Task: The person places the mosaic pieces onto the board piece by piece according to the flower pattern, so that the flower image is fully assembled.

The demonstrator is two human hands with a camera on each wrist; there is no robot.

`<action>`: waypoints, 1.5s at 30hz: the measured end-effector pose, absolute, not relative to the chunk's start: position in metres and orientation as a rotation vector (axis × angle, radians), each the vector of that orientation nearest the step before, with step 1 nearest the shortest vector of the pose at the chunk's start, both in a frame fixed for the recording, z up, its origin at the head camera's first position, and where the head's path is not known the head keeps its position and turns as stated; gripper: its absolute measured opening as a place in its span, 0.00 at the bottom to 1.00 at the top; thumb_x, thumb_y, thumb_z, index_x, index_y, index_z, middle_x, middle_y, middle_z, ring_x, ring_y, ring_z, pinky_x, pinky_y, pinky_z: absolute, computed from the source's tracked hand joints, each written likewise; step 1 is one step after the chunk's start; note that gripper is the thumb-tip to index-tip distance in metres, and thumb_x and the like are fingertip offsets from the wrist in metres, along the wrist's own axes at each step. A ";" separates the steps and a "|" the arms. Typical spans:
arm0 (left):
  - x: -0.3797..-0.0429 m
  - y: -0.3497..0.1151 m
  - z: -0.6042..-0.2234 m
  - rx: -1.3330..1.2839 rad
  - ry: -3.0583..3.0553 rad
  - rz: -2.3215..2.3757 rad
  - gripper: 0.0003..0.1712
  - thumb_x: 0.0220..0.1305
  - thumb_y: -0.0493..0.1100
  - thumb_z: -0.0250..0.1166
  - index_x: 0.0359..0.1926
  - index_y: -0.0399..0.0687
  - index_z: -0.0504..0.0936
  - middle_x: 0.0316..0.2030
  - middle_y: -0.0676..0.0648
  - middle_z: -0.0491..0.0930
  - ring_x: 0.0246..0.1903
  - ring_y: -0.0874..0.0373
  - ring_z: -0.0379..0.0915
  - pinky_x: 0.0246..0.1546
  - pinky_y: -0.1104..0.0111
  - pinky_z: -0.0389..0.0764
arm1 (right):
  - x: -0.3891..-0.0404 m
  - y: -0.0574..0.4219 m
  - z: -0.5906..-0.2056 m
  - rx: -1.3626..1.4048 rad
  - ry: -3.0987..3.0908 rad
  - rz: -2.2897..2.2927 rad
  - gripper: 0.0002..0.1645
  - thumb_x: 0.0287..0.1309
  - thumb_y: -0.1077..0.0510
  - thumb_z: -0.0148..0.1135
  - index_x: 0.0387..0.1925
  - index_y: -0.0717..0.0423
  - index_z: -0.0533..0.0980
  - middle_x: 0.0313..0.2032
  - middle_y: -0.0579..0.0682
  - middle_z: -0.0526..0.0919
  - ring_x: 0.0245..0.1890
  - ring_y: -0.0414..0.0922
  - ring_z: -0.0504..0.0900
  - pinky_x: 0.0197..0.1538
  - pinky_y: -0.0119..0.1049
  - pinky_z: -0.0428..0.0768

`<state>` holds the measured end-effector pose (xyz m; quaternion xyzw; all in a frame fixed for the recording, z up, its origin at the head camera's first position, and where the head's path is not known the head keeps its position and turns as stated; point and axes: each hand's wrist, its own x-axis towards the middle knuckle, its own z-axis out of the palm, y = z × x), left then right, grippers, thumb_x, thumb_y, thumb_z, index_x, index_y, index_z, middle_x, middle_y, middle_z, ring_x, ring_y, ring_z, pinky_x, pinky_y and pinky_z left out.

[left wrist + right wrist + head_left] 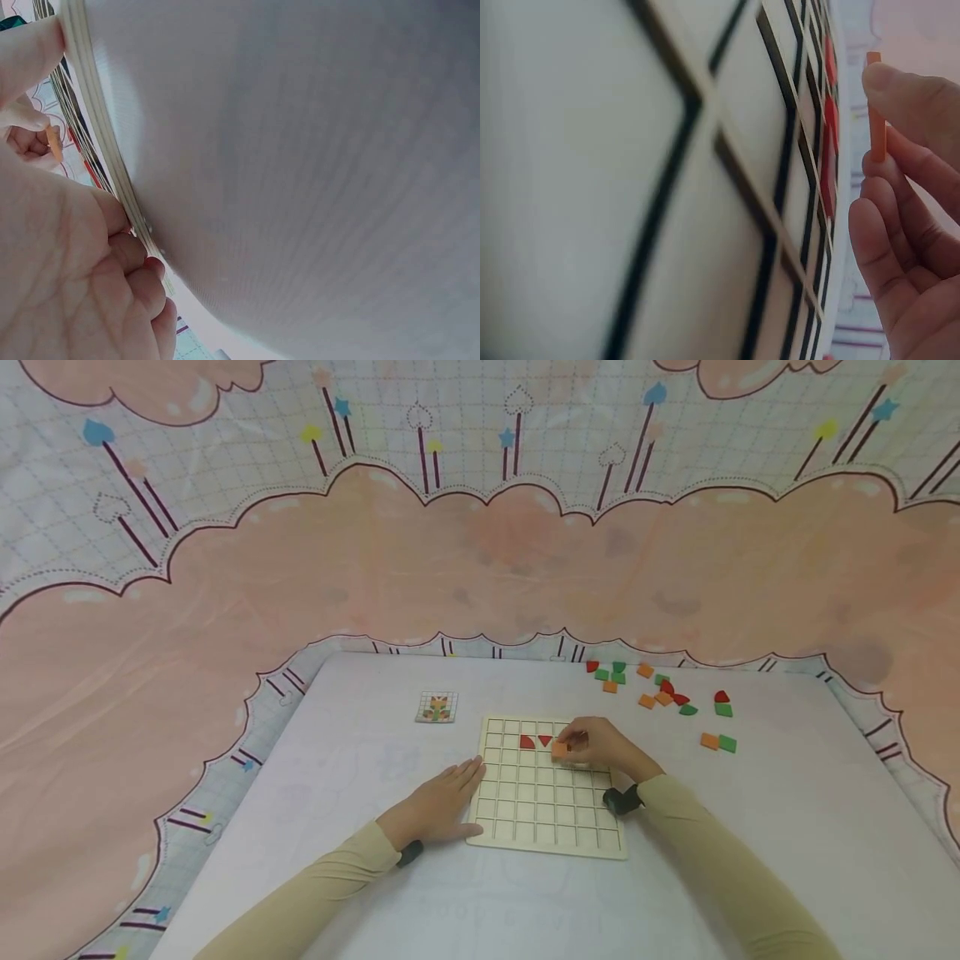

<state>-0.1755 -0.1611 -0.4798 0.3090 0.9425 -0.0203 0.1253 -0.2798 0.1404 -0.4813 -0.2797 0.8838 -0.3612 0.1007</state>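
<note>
A pale wooden grid board [517, 814] lies on the white table. My right hand [596, 745] pinches an orange square tile [559, 750] between thumb and fingers, over the board's upper part. In the right wrist view the orange tile [877, 112] is seen edge-on, held apart from the grid. A red quarter-circle piece [527, 742] and a red triangle [545, 741] sit in cells left of that tile. My left hand [442, 802] rests at the board's left side, thumb and fingertips touching its edge; the left wrist view shows the palm [60, 270] against that edge.
Beyond the board's left corner lies a small pattern card [437, 707]. Loose red, green and orange pieces are scattered at the back right, among them an orange tile [710, 741] beside a green tile [727, 743]. A patterned curtain [480, 568] rises behind the table.
</note>
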 end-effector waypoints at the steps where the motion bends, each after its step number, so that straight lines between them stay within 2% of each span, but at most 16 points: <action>1: -0.176 -0.161 -0.480 0.899 2.746 -0.059 0.52 0.62 0.69 0.51 0.72 0.37 0.47 0.74 0.40 0.44 0.73 0.49 0.42 0.73 0.59 0.53 | -0.280 0.138 -0.482 -0.854 2.606 -1.060 0.12 0.47 0.61 0.71 0.37 0.59 0.82 0.37 0.52 0.84 0.36 0.41 0.78 0.42 0.33 0.80; 10: -0.176 -0.161 -0.480 0.896 2.745 -0.057 0.52 0.62 0.69 0.51 0.72 0.37 0.46 0.74 0.40 0.44 0.73 0.49 0.42 0.73 0.59 0.53 | -0.278 0.121 -0.483 -0.913 2.618 -0.995 0.11 0.48 0.60 0.71 0.36 0.57 0.82 0.35 0.49 0.83 0.33 0.37 0.77 0.38 0.29 0.78; 14: -0.176 -0.161 -0.480 0.898 2.739 -0.052 0.52 0.62 0.69 0.50 0.73 0.37 0.46 0.74 0.40 0.43 0.74 0.49 0.41 0.73 0.59 0.53 | -0.276 0.118 -0.480 -0.910 2.604 -0.971 0.10 0.48 0.62 0.70 0.36 0.59 0.82 0.35 0.50 0.83 0.32 0.38 0.77 0.37 0.29 0.78; 28: -0.174 -0.162 -0.480 0.913 2.750 -0.044 0.52 0.63 0.68 0.51 0.72 0.36 0.47 0.74 0.39 0.44 0.73 0.48 0.43 0.72 0.59 0.53 | -0.275 0.115 -0.477 -0.866 2.590 -0.927 0.06 0.49 0.62 0.69 0.32 0.55 0.82 0.31 0.46 0.81 0.30 0.38 0.75 0.36 0.29 0.76; 37: -0.175 -0.162 -0.482 0.904 2.748 -0.065 0.52 0.62 0.69 0.50 0.72 0.37 0.47 0.74 0.40 0.44 0.73 0.49 0.42 0.73 0.59 0.53 | -0.278 0.125 -0.477 -0.819 2.551 -0.975 0.08 0.49 0.60 0.70 0.35 0.54 0.83 0.33 0.46 0.82 0.33 0.38 0.76 0.40 0.31 0.79; 45: -0.175 -0.163 -0.483 0.897 2.751 -0.025 0.52 0.62 0.69 0.51 0.73 0.38 0.47 0.74 0.40 0.44 0.73 0.50 0.42 0.72 0.60 0.53 | -0.280 0.162 -0.465 -0.830 2.530 -1.069 0.16 0.48 0.56 0.71 0.40 0.57 0.83 0.37 0.50 0.84 0.34 0.39 0.76 0.41 0.29 0.78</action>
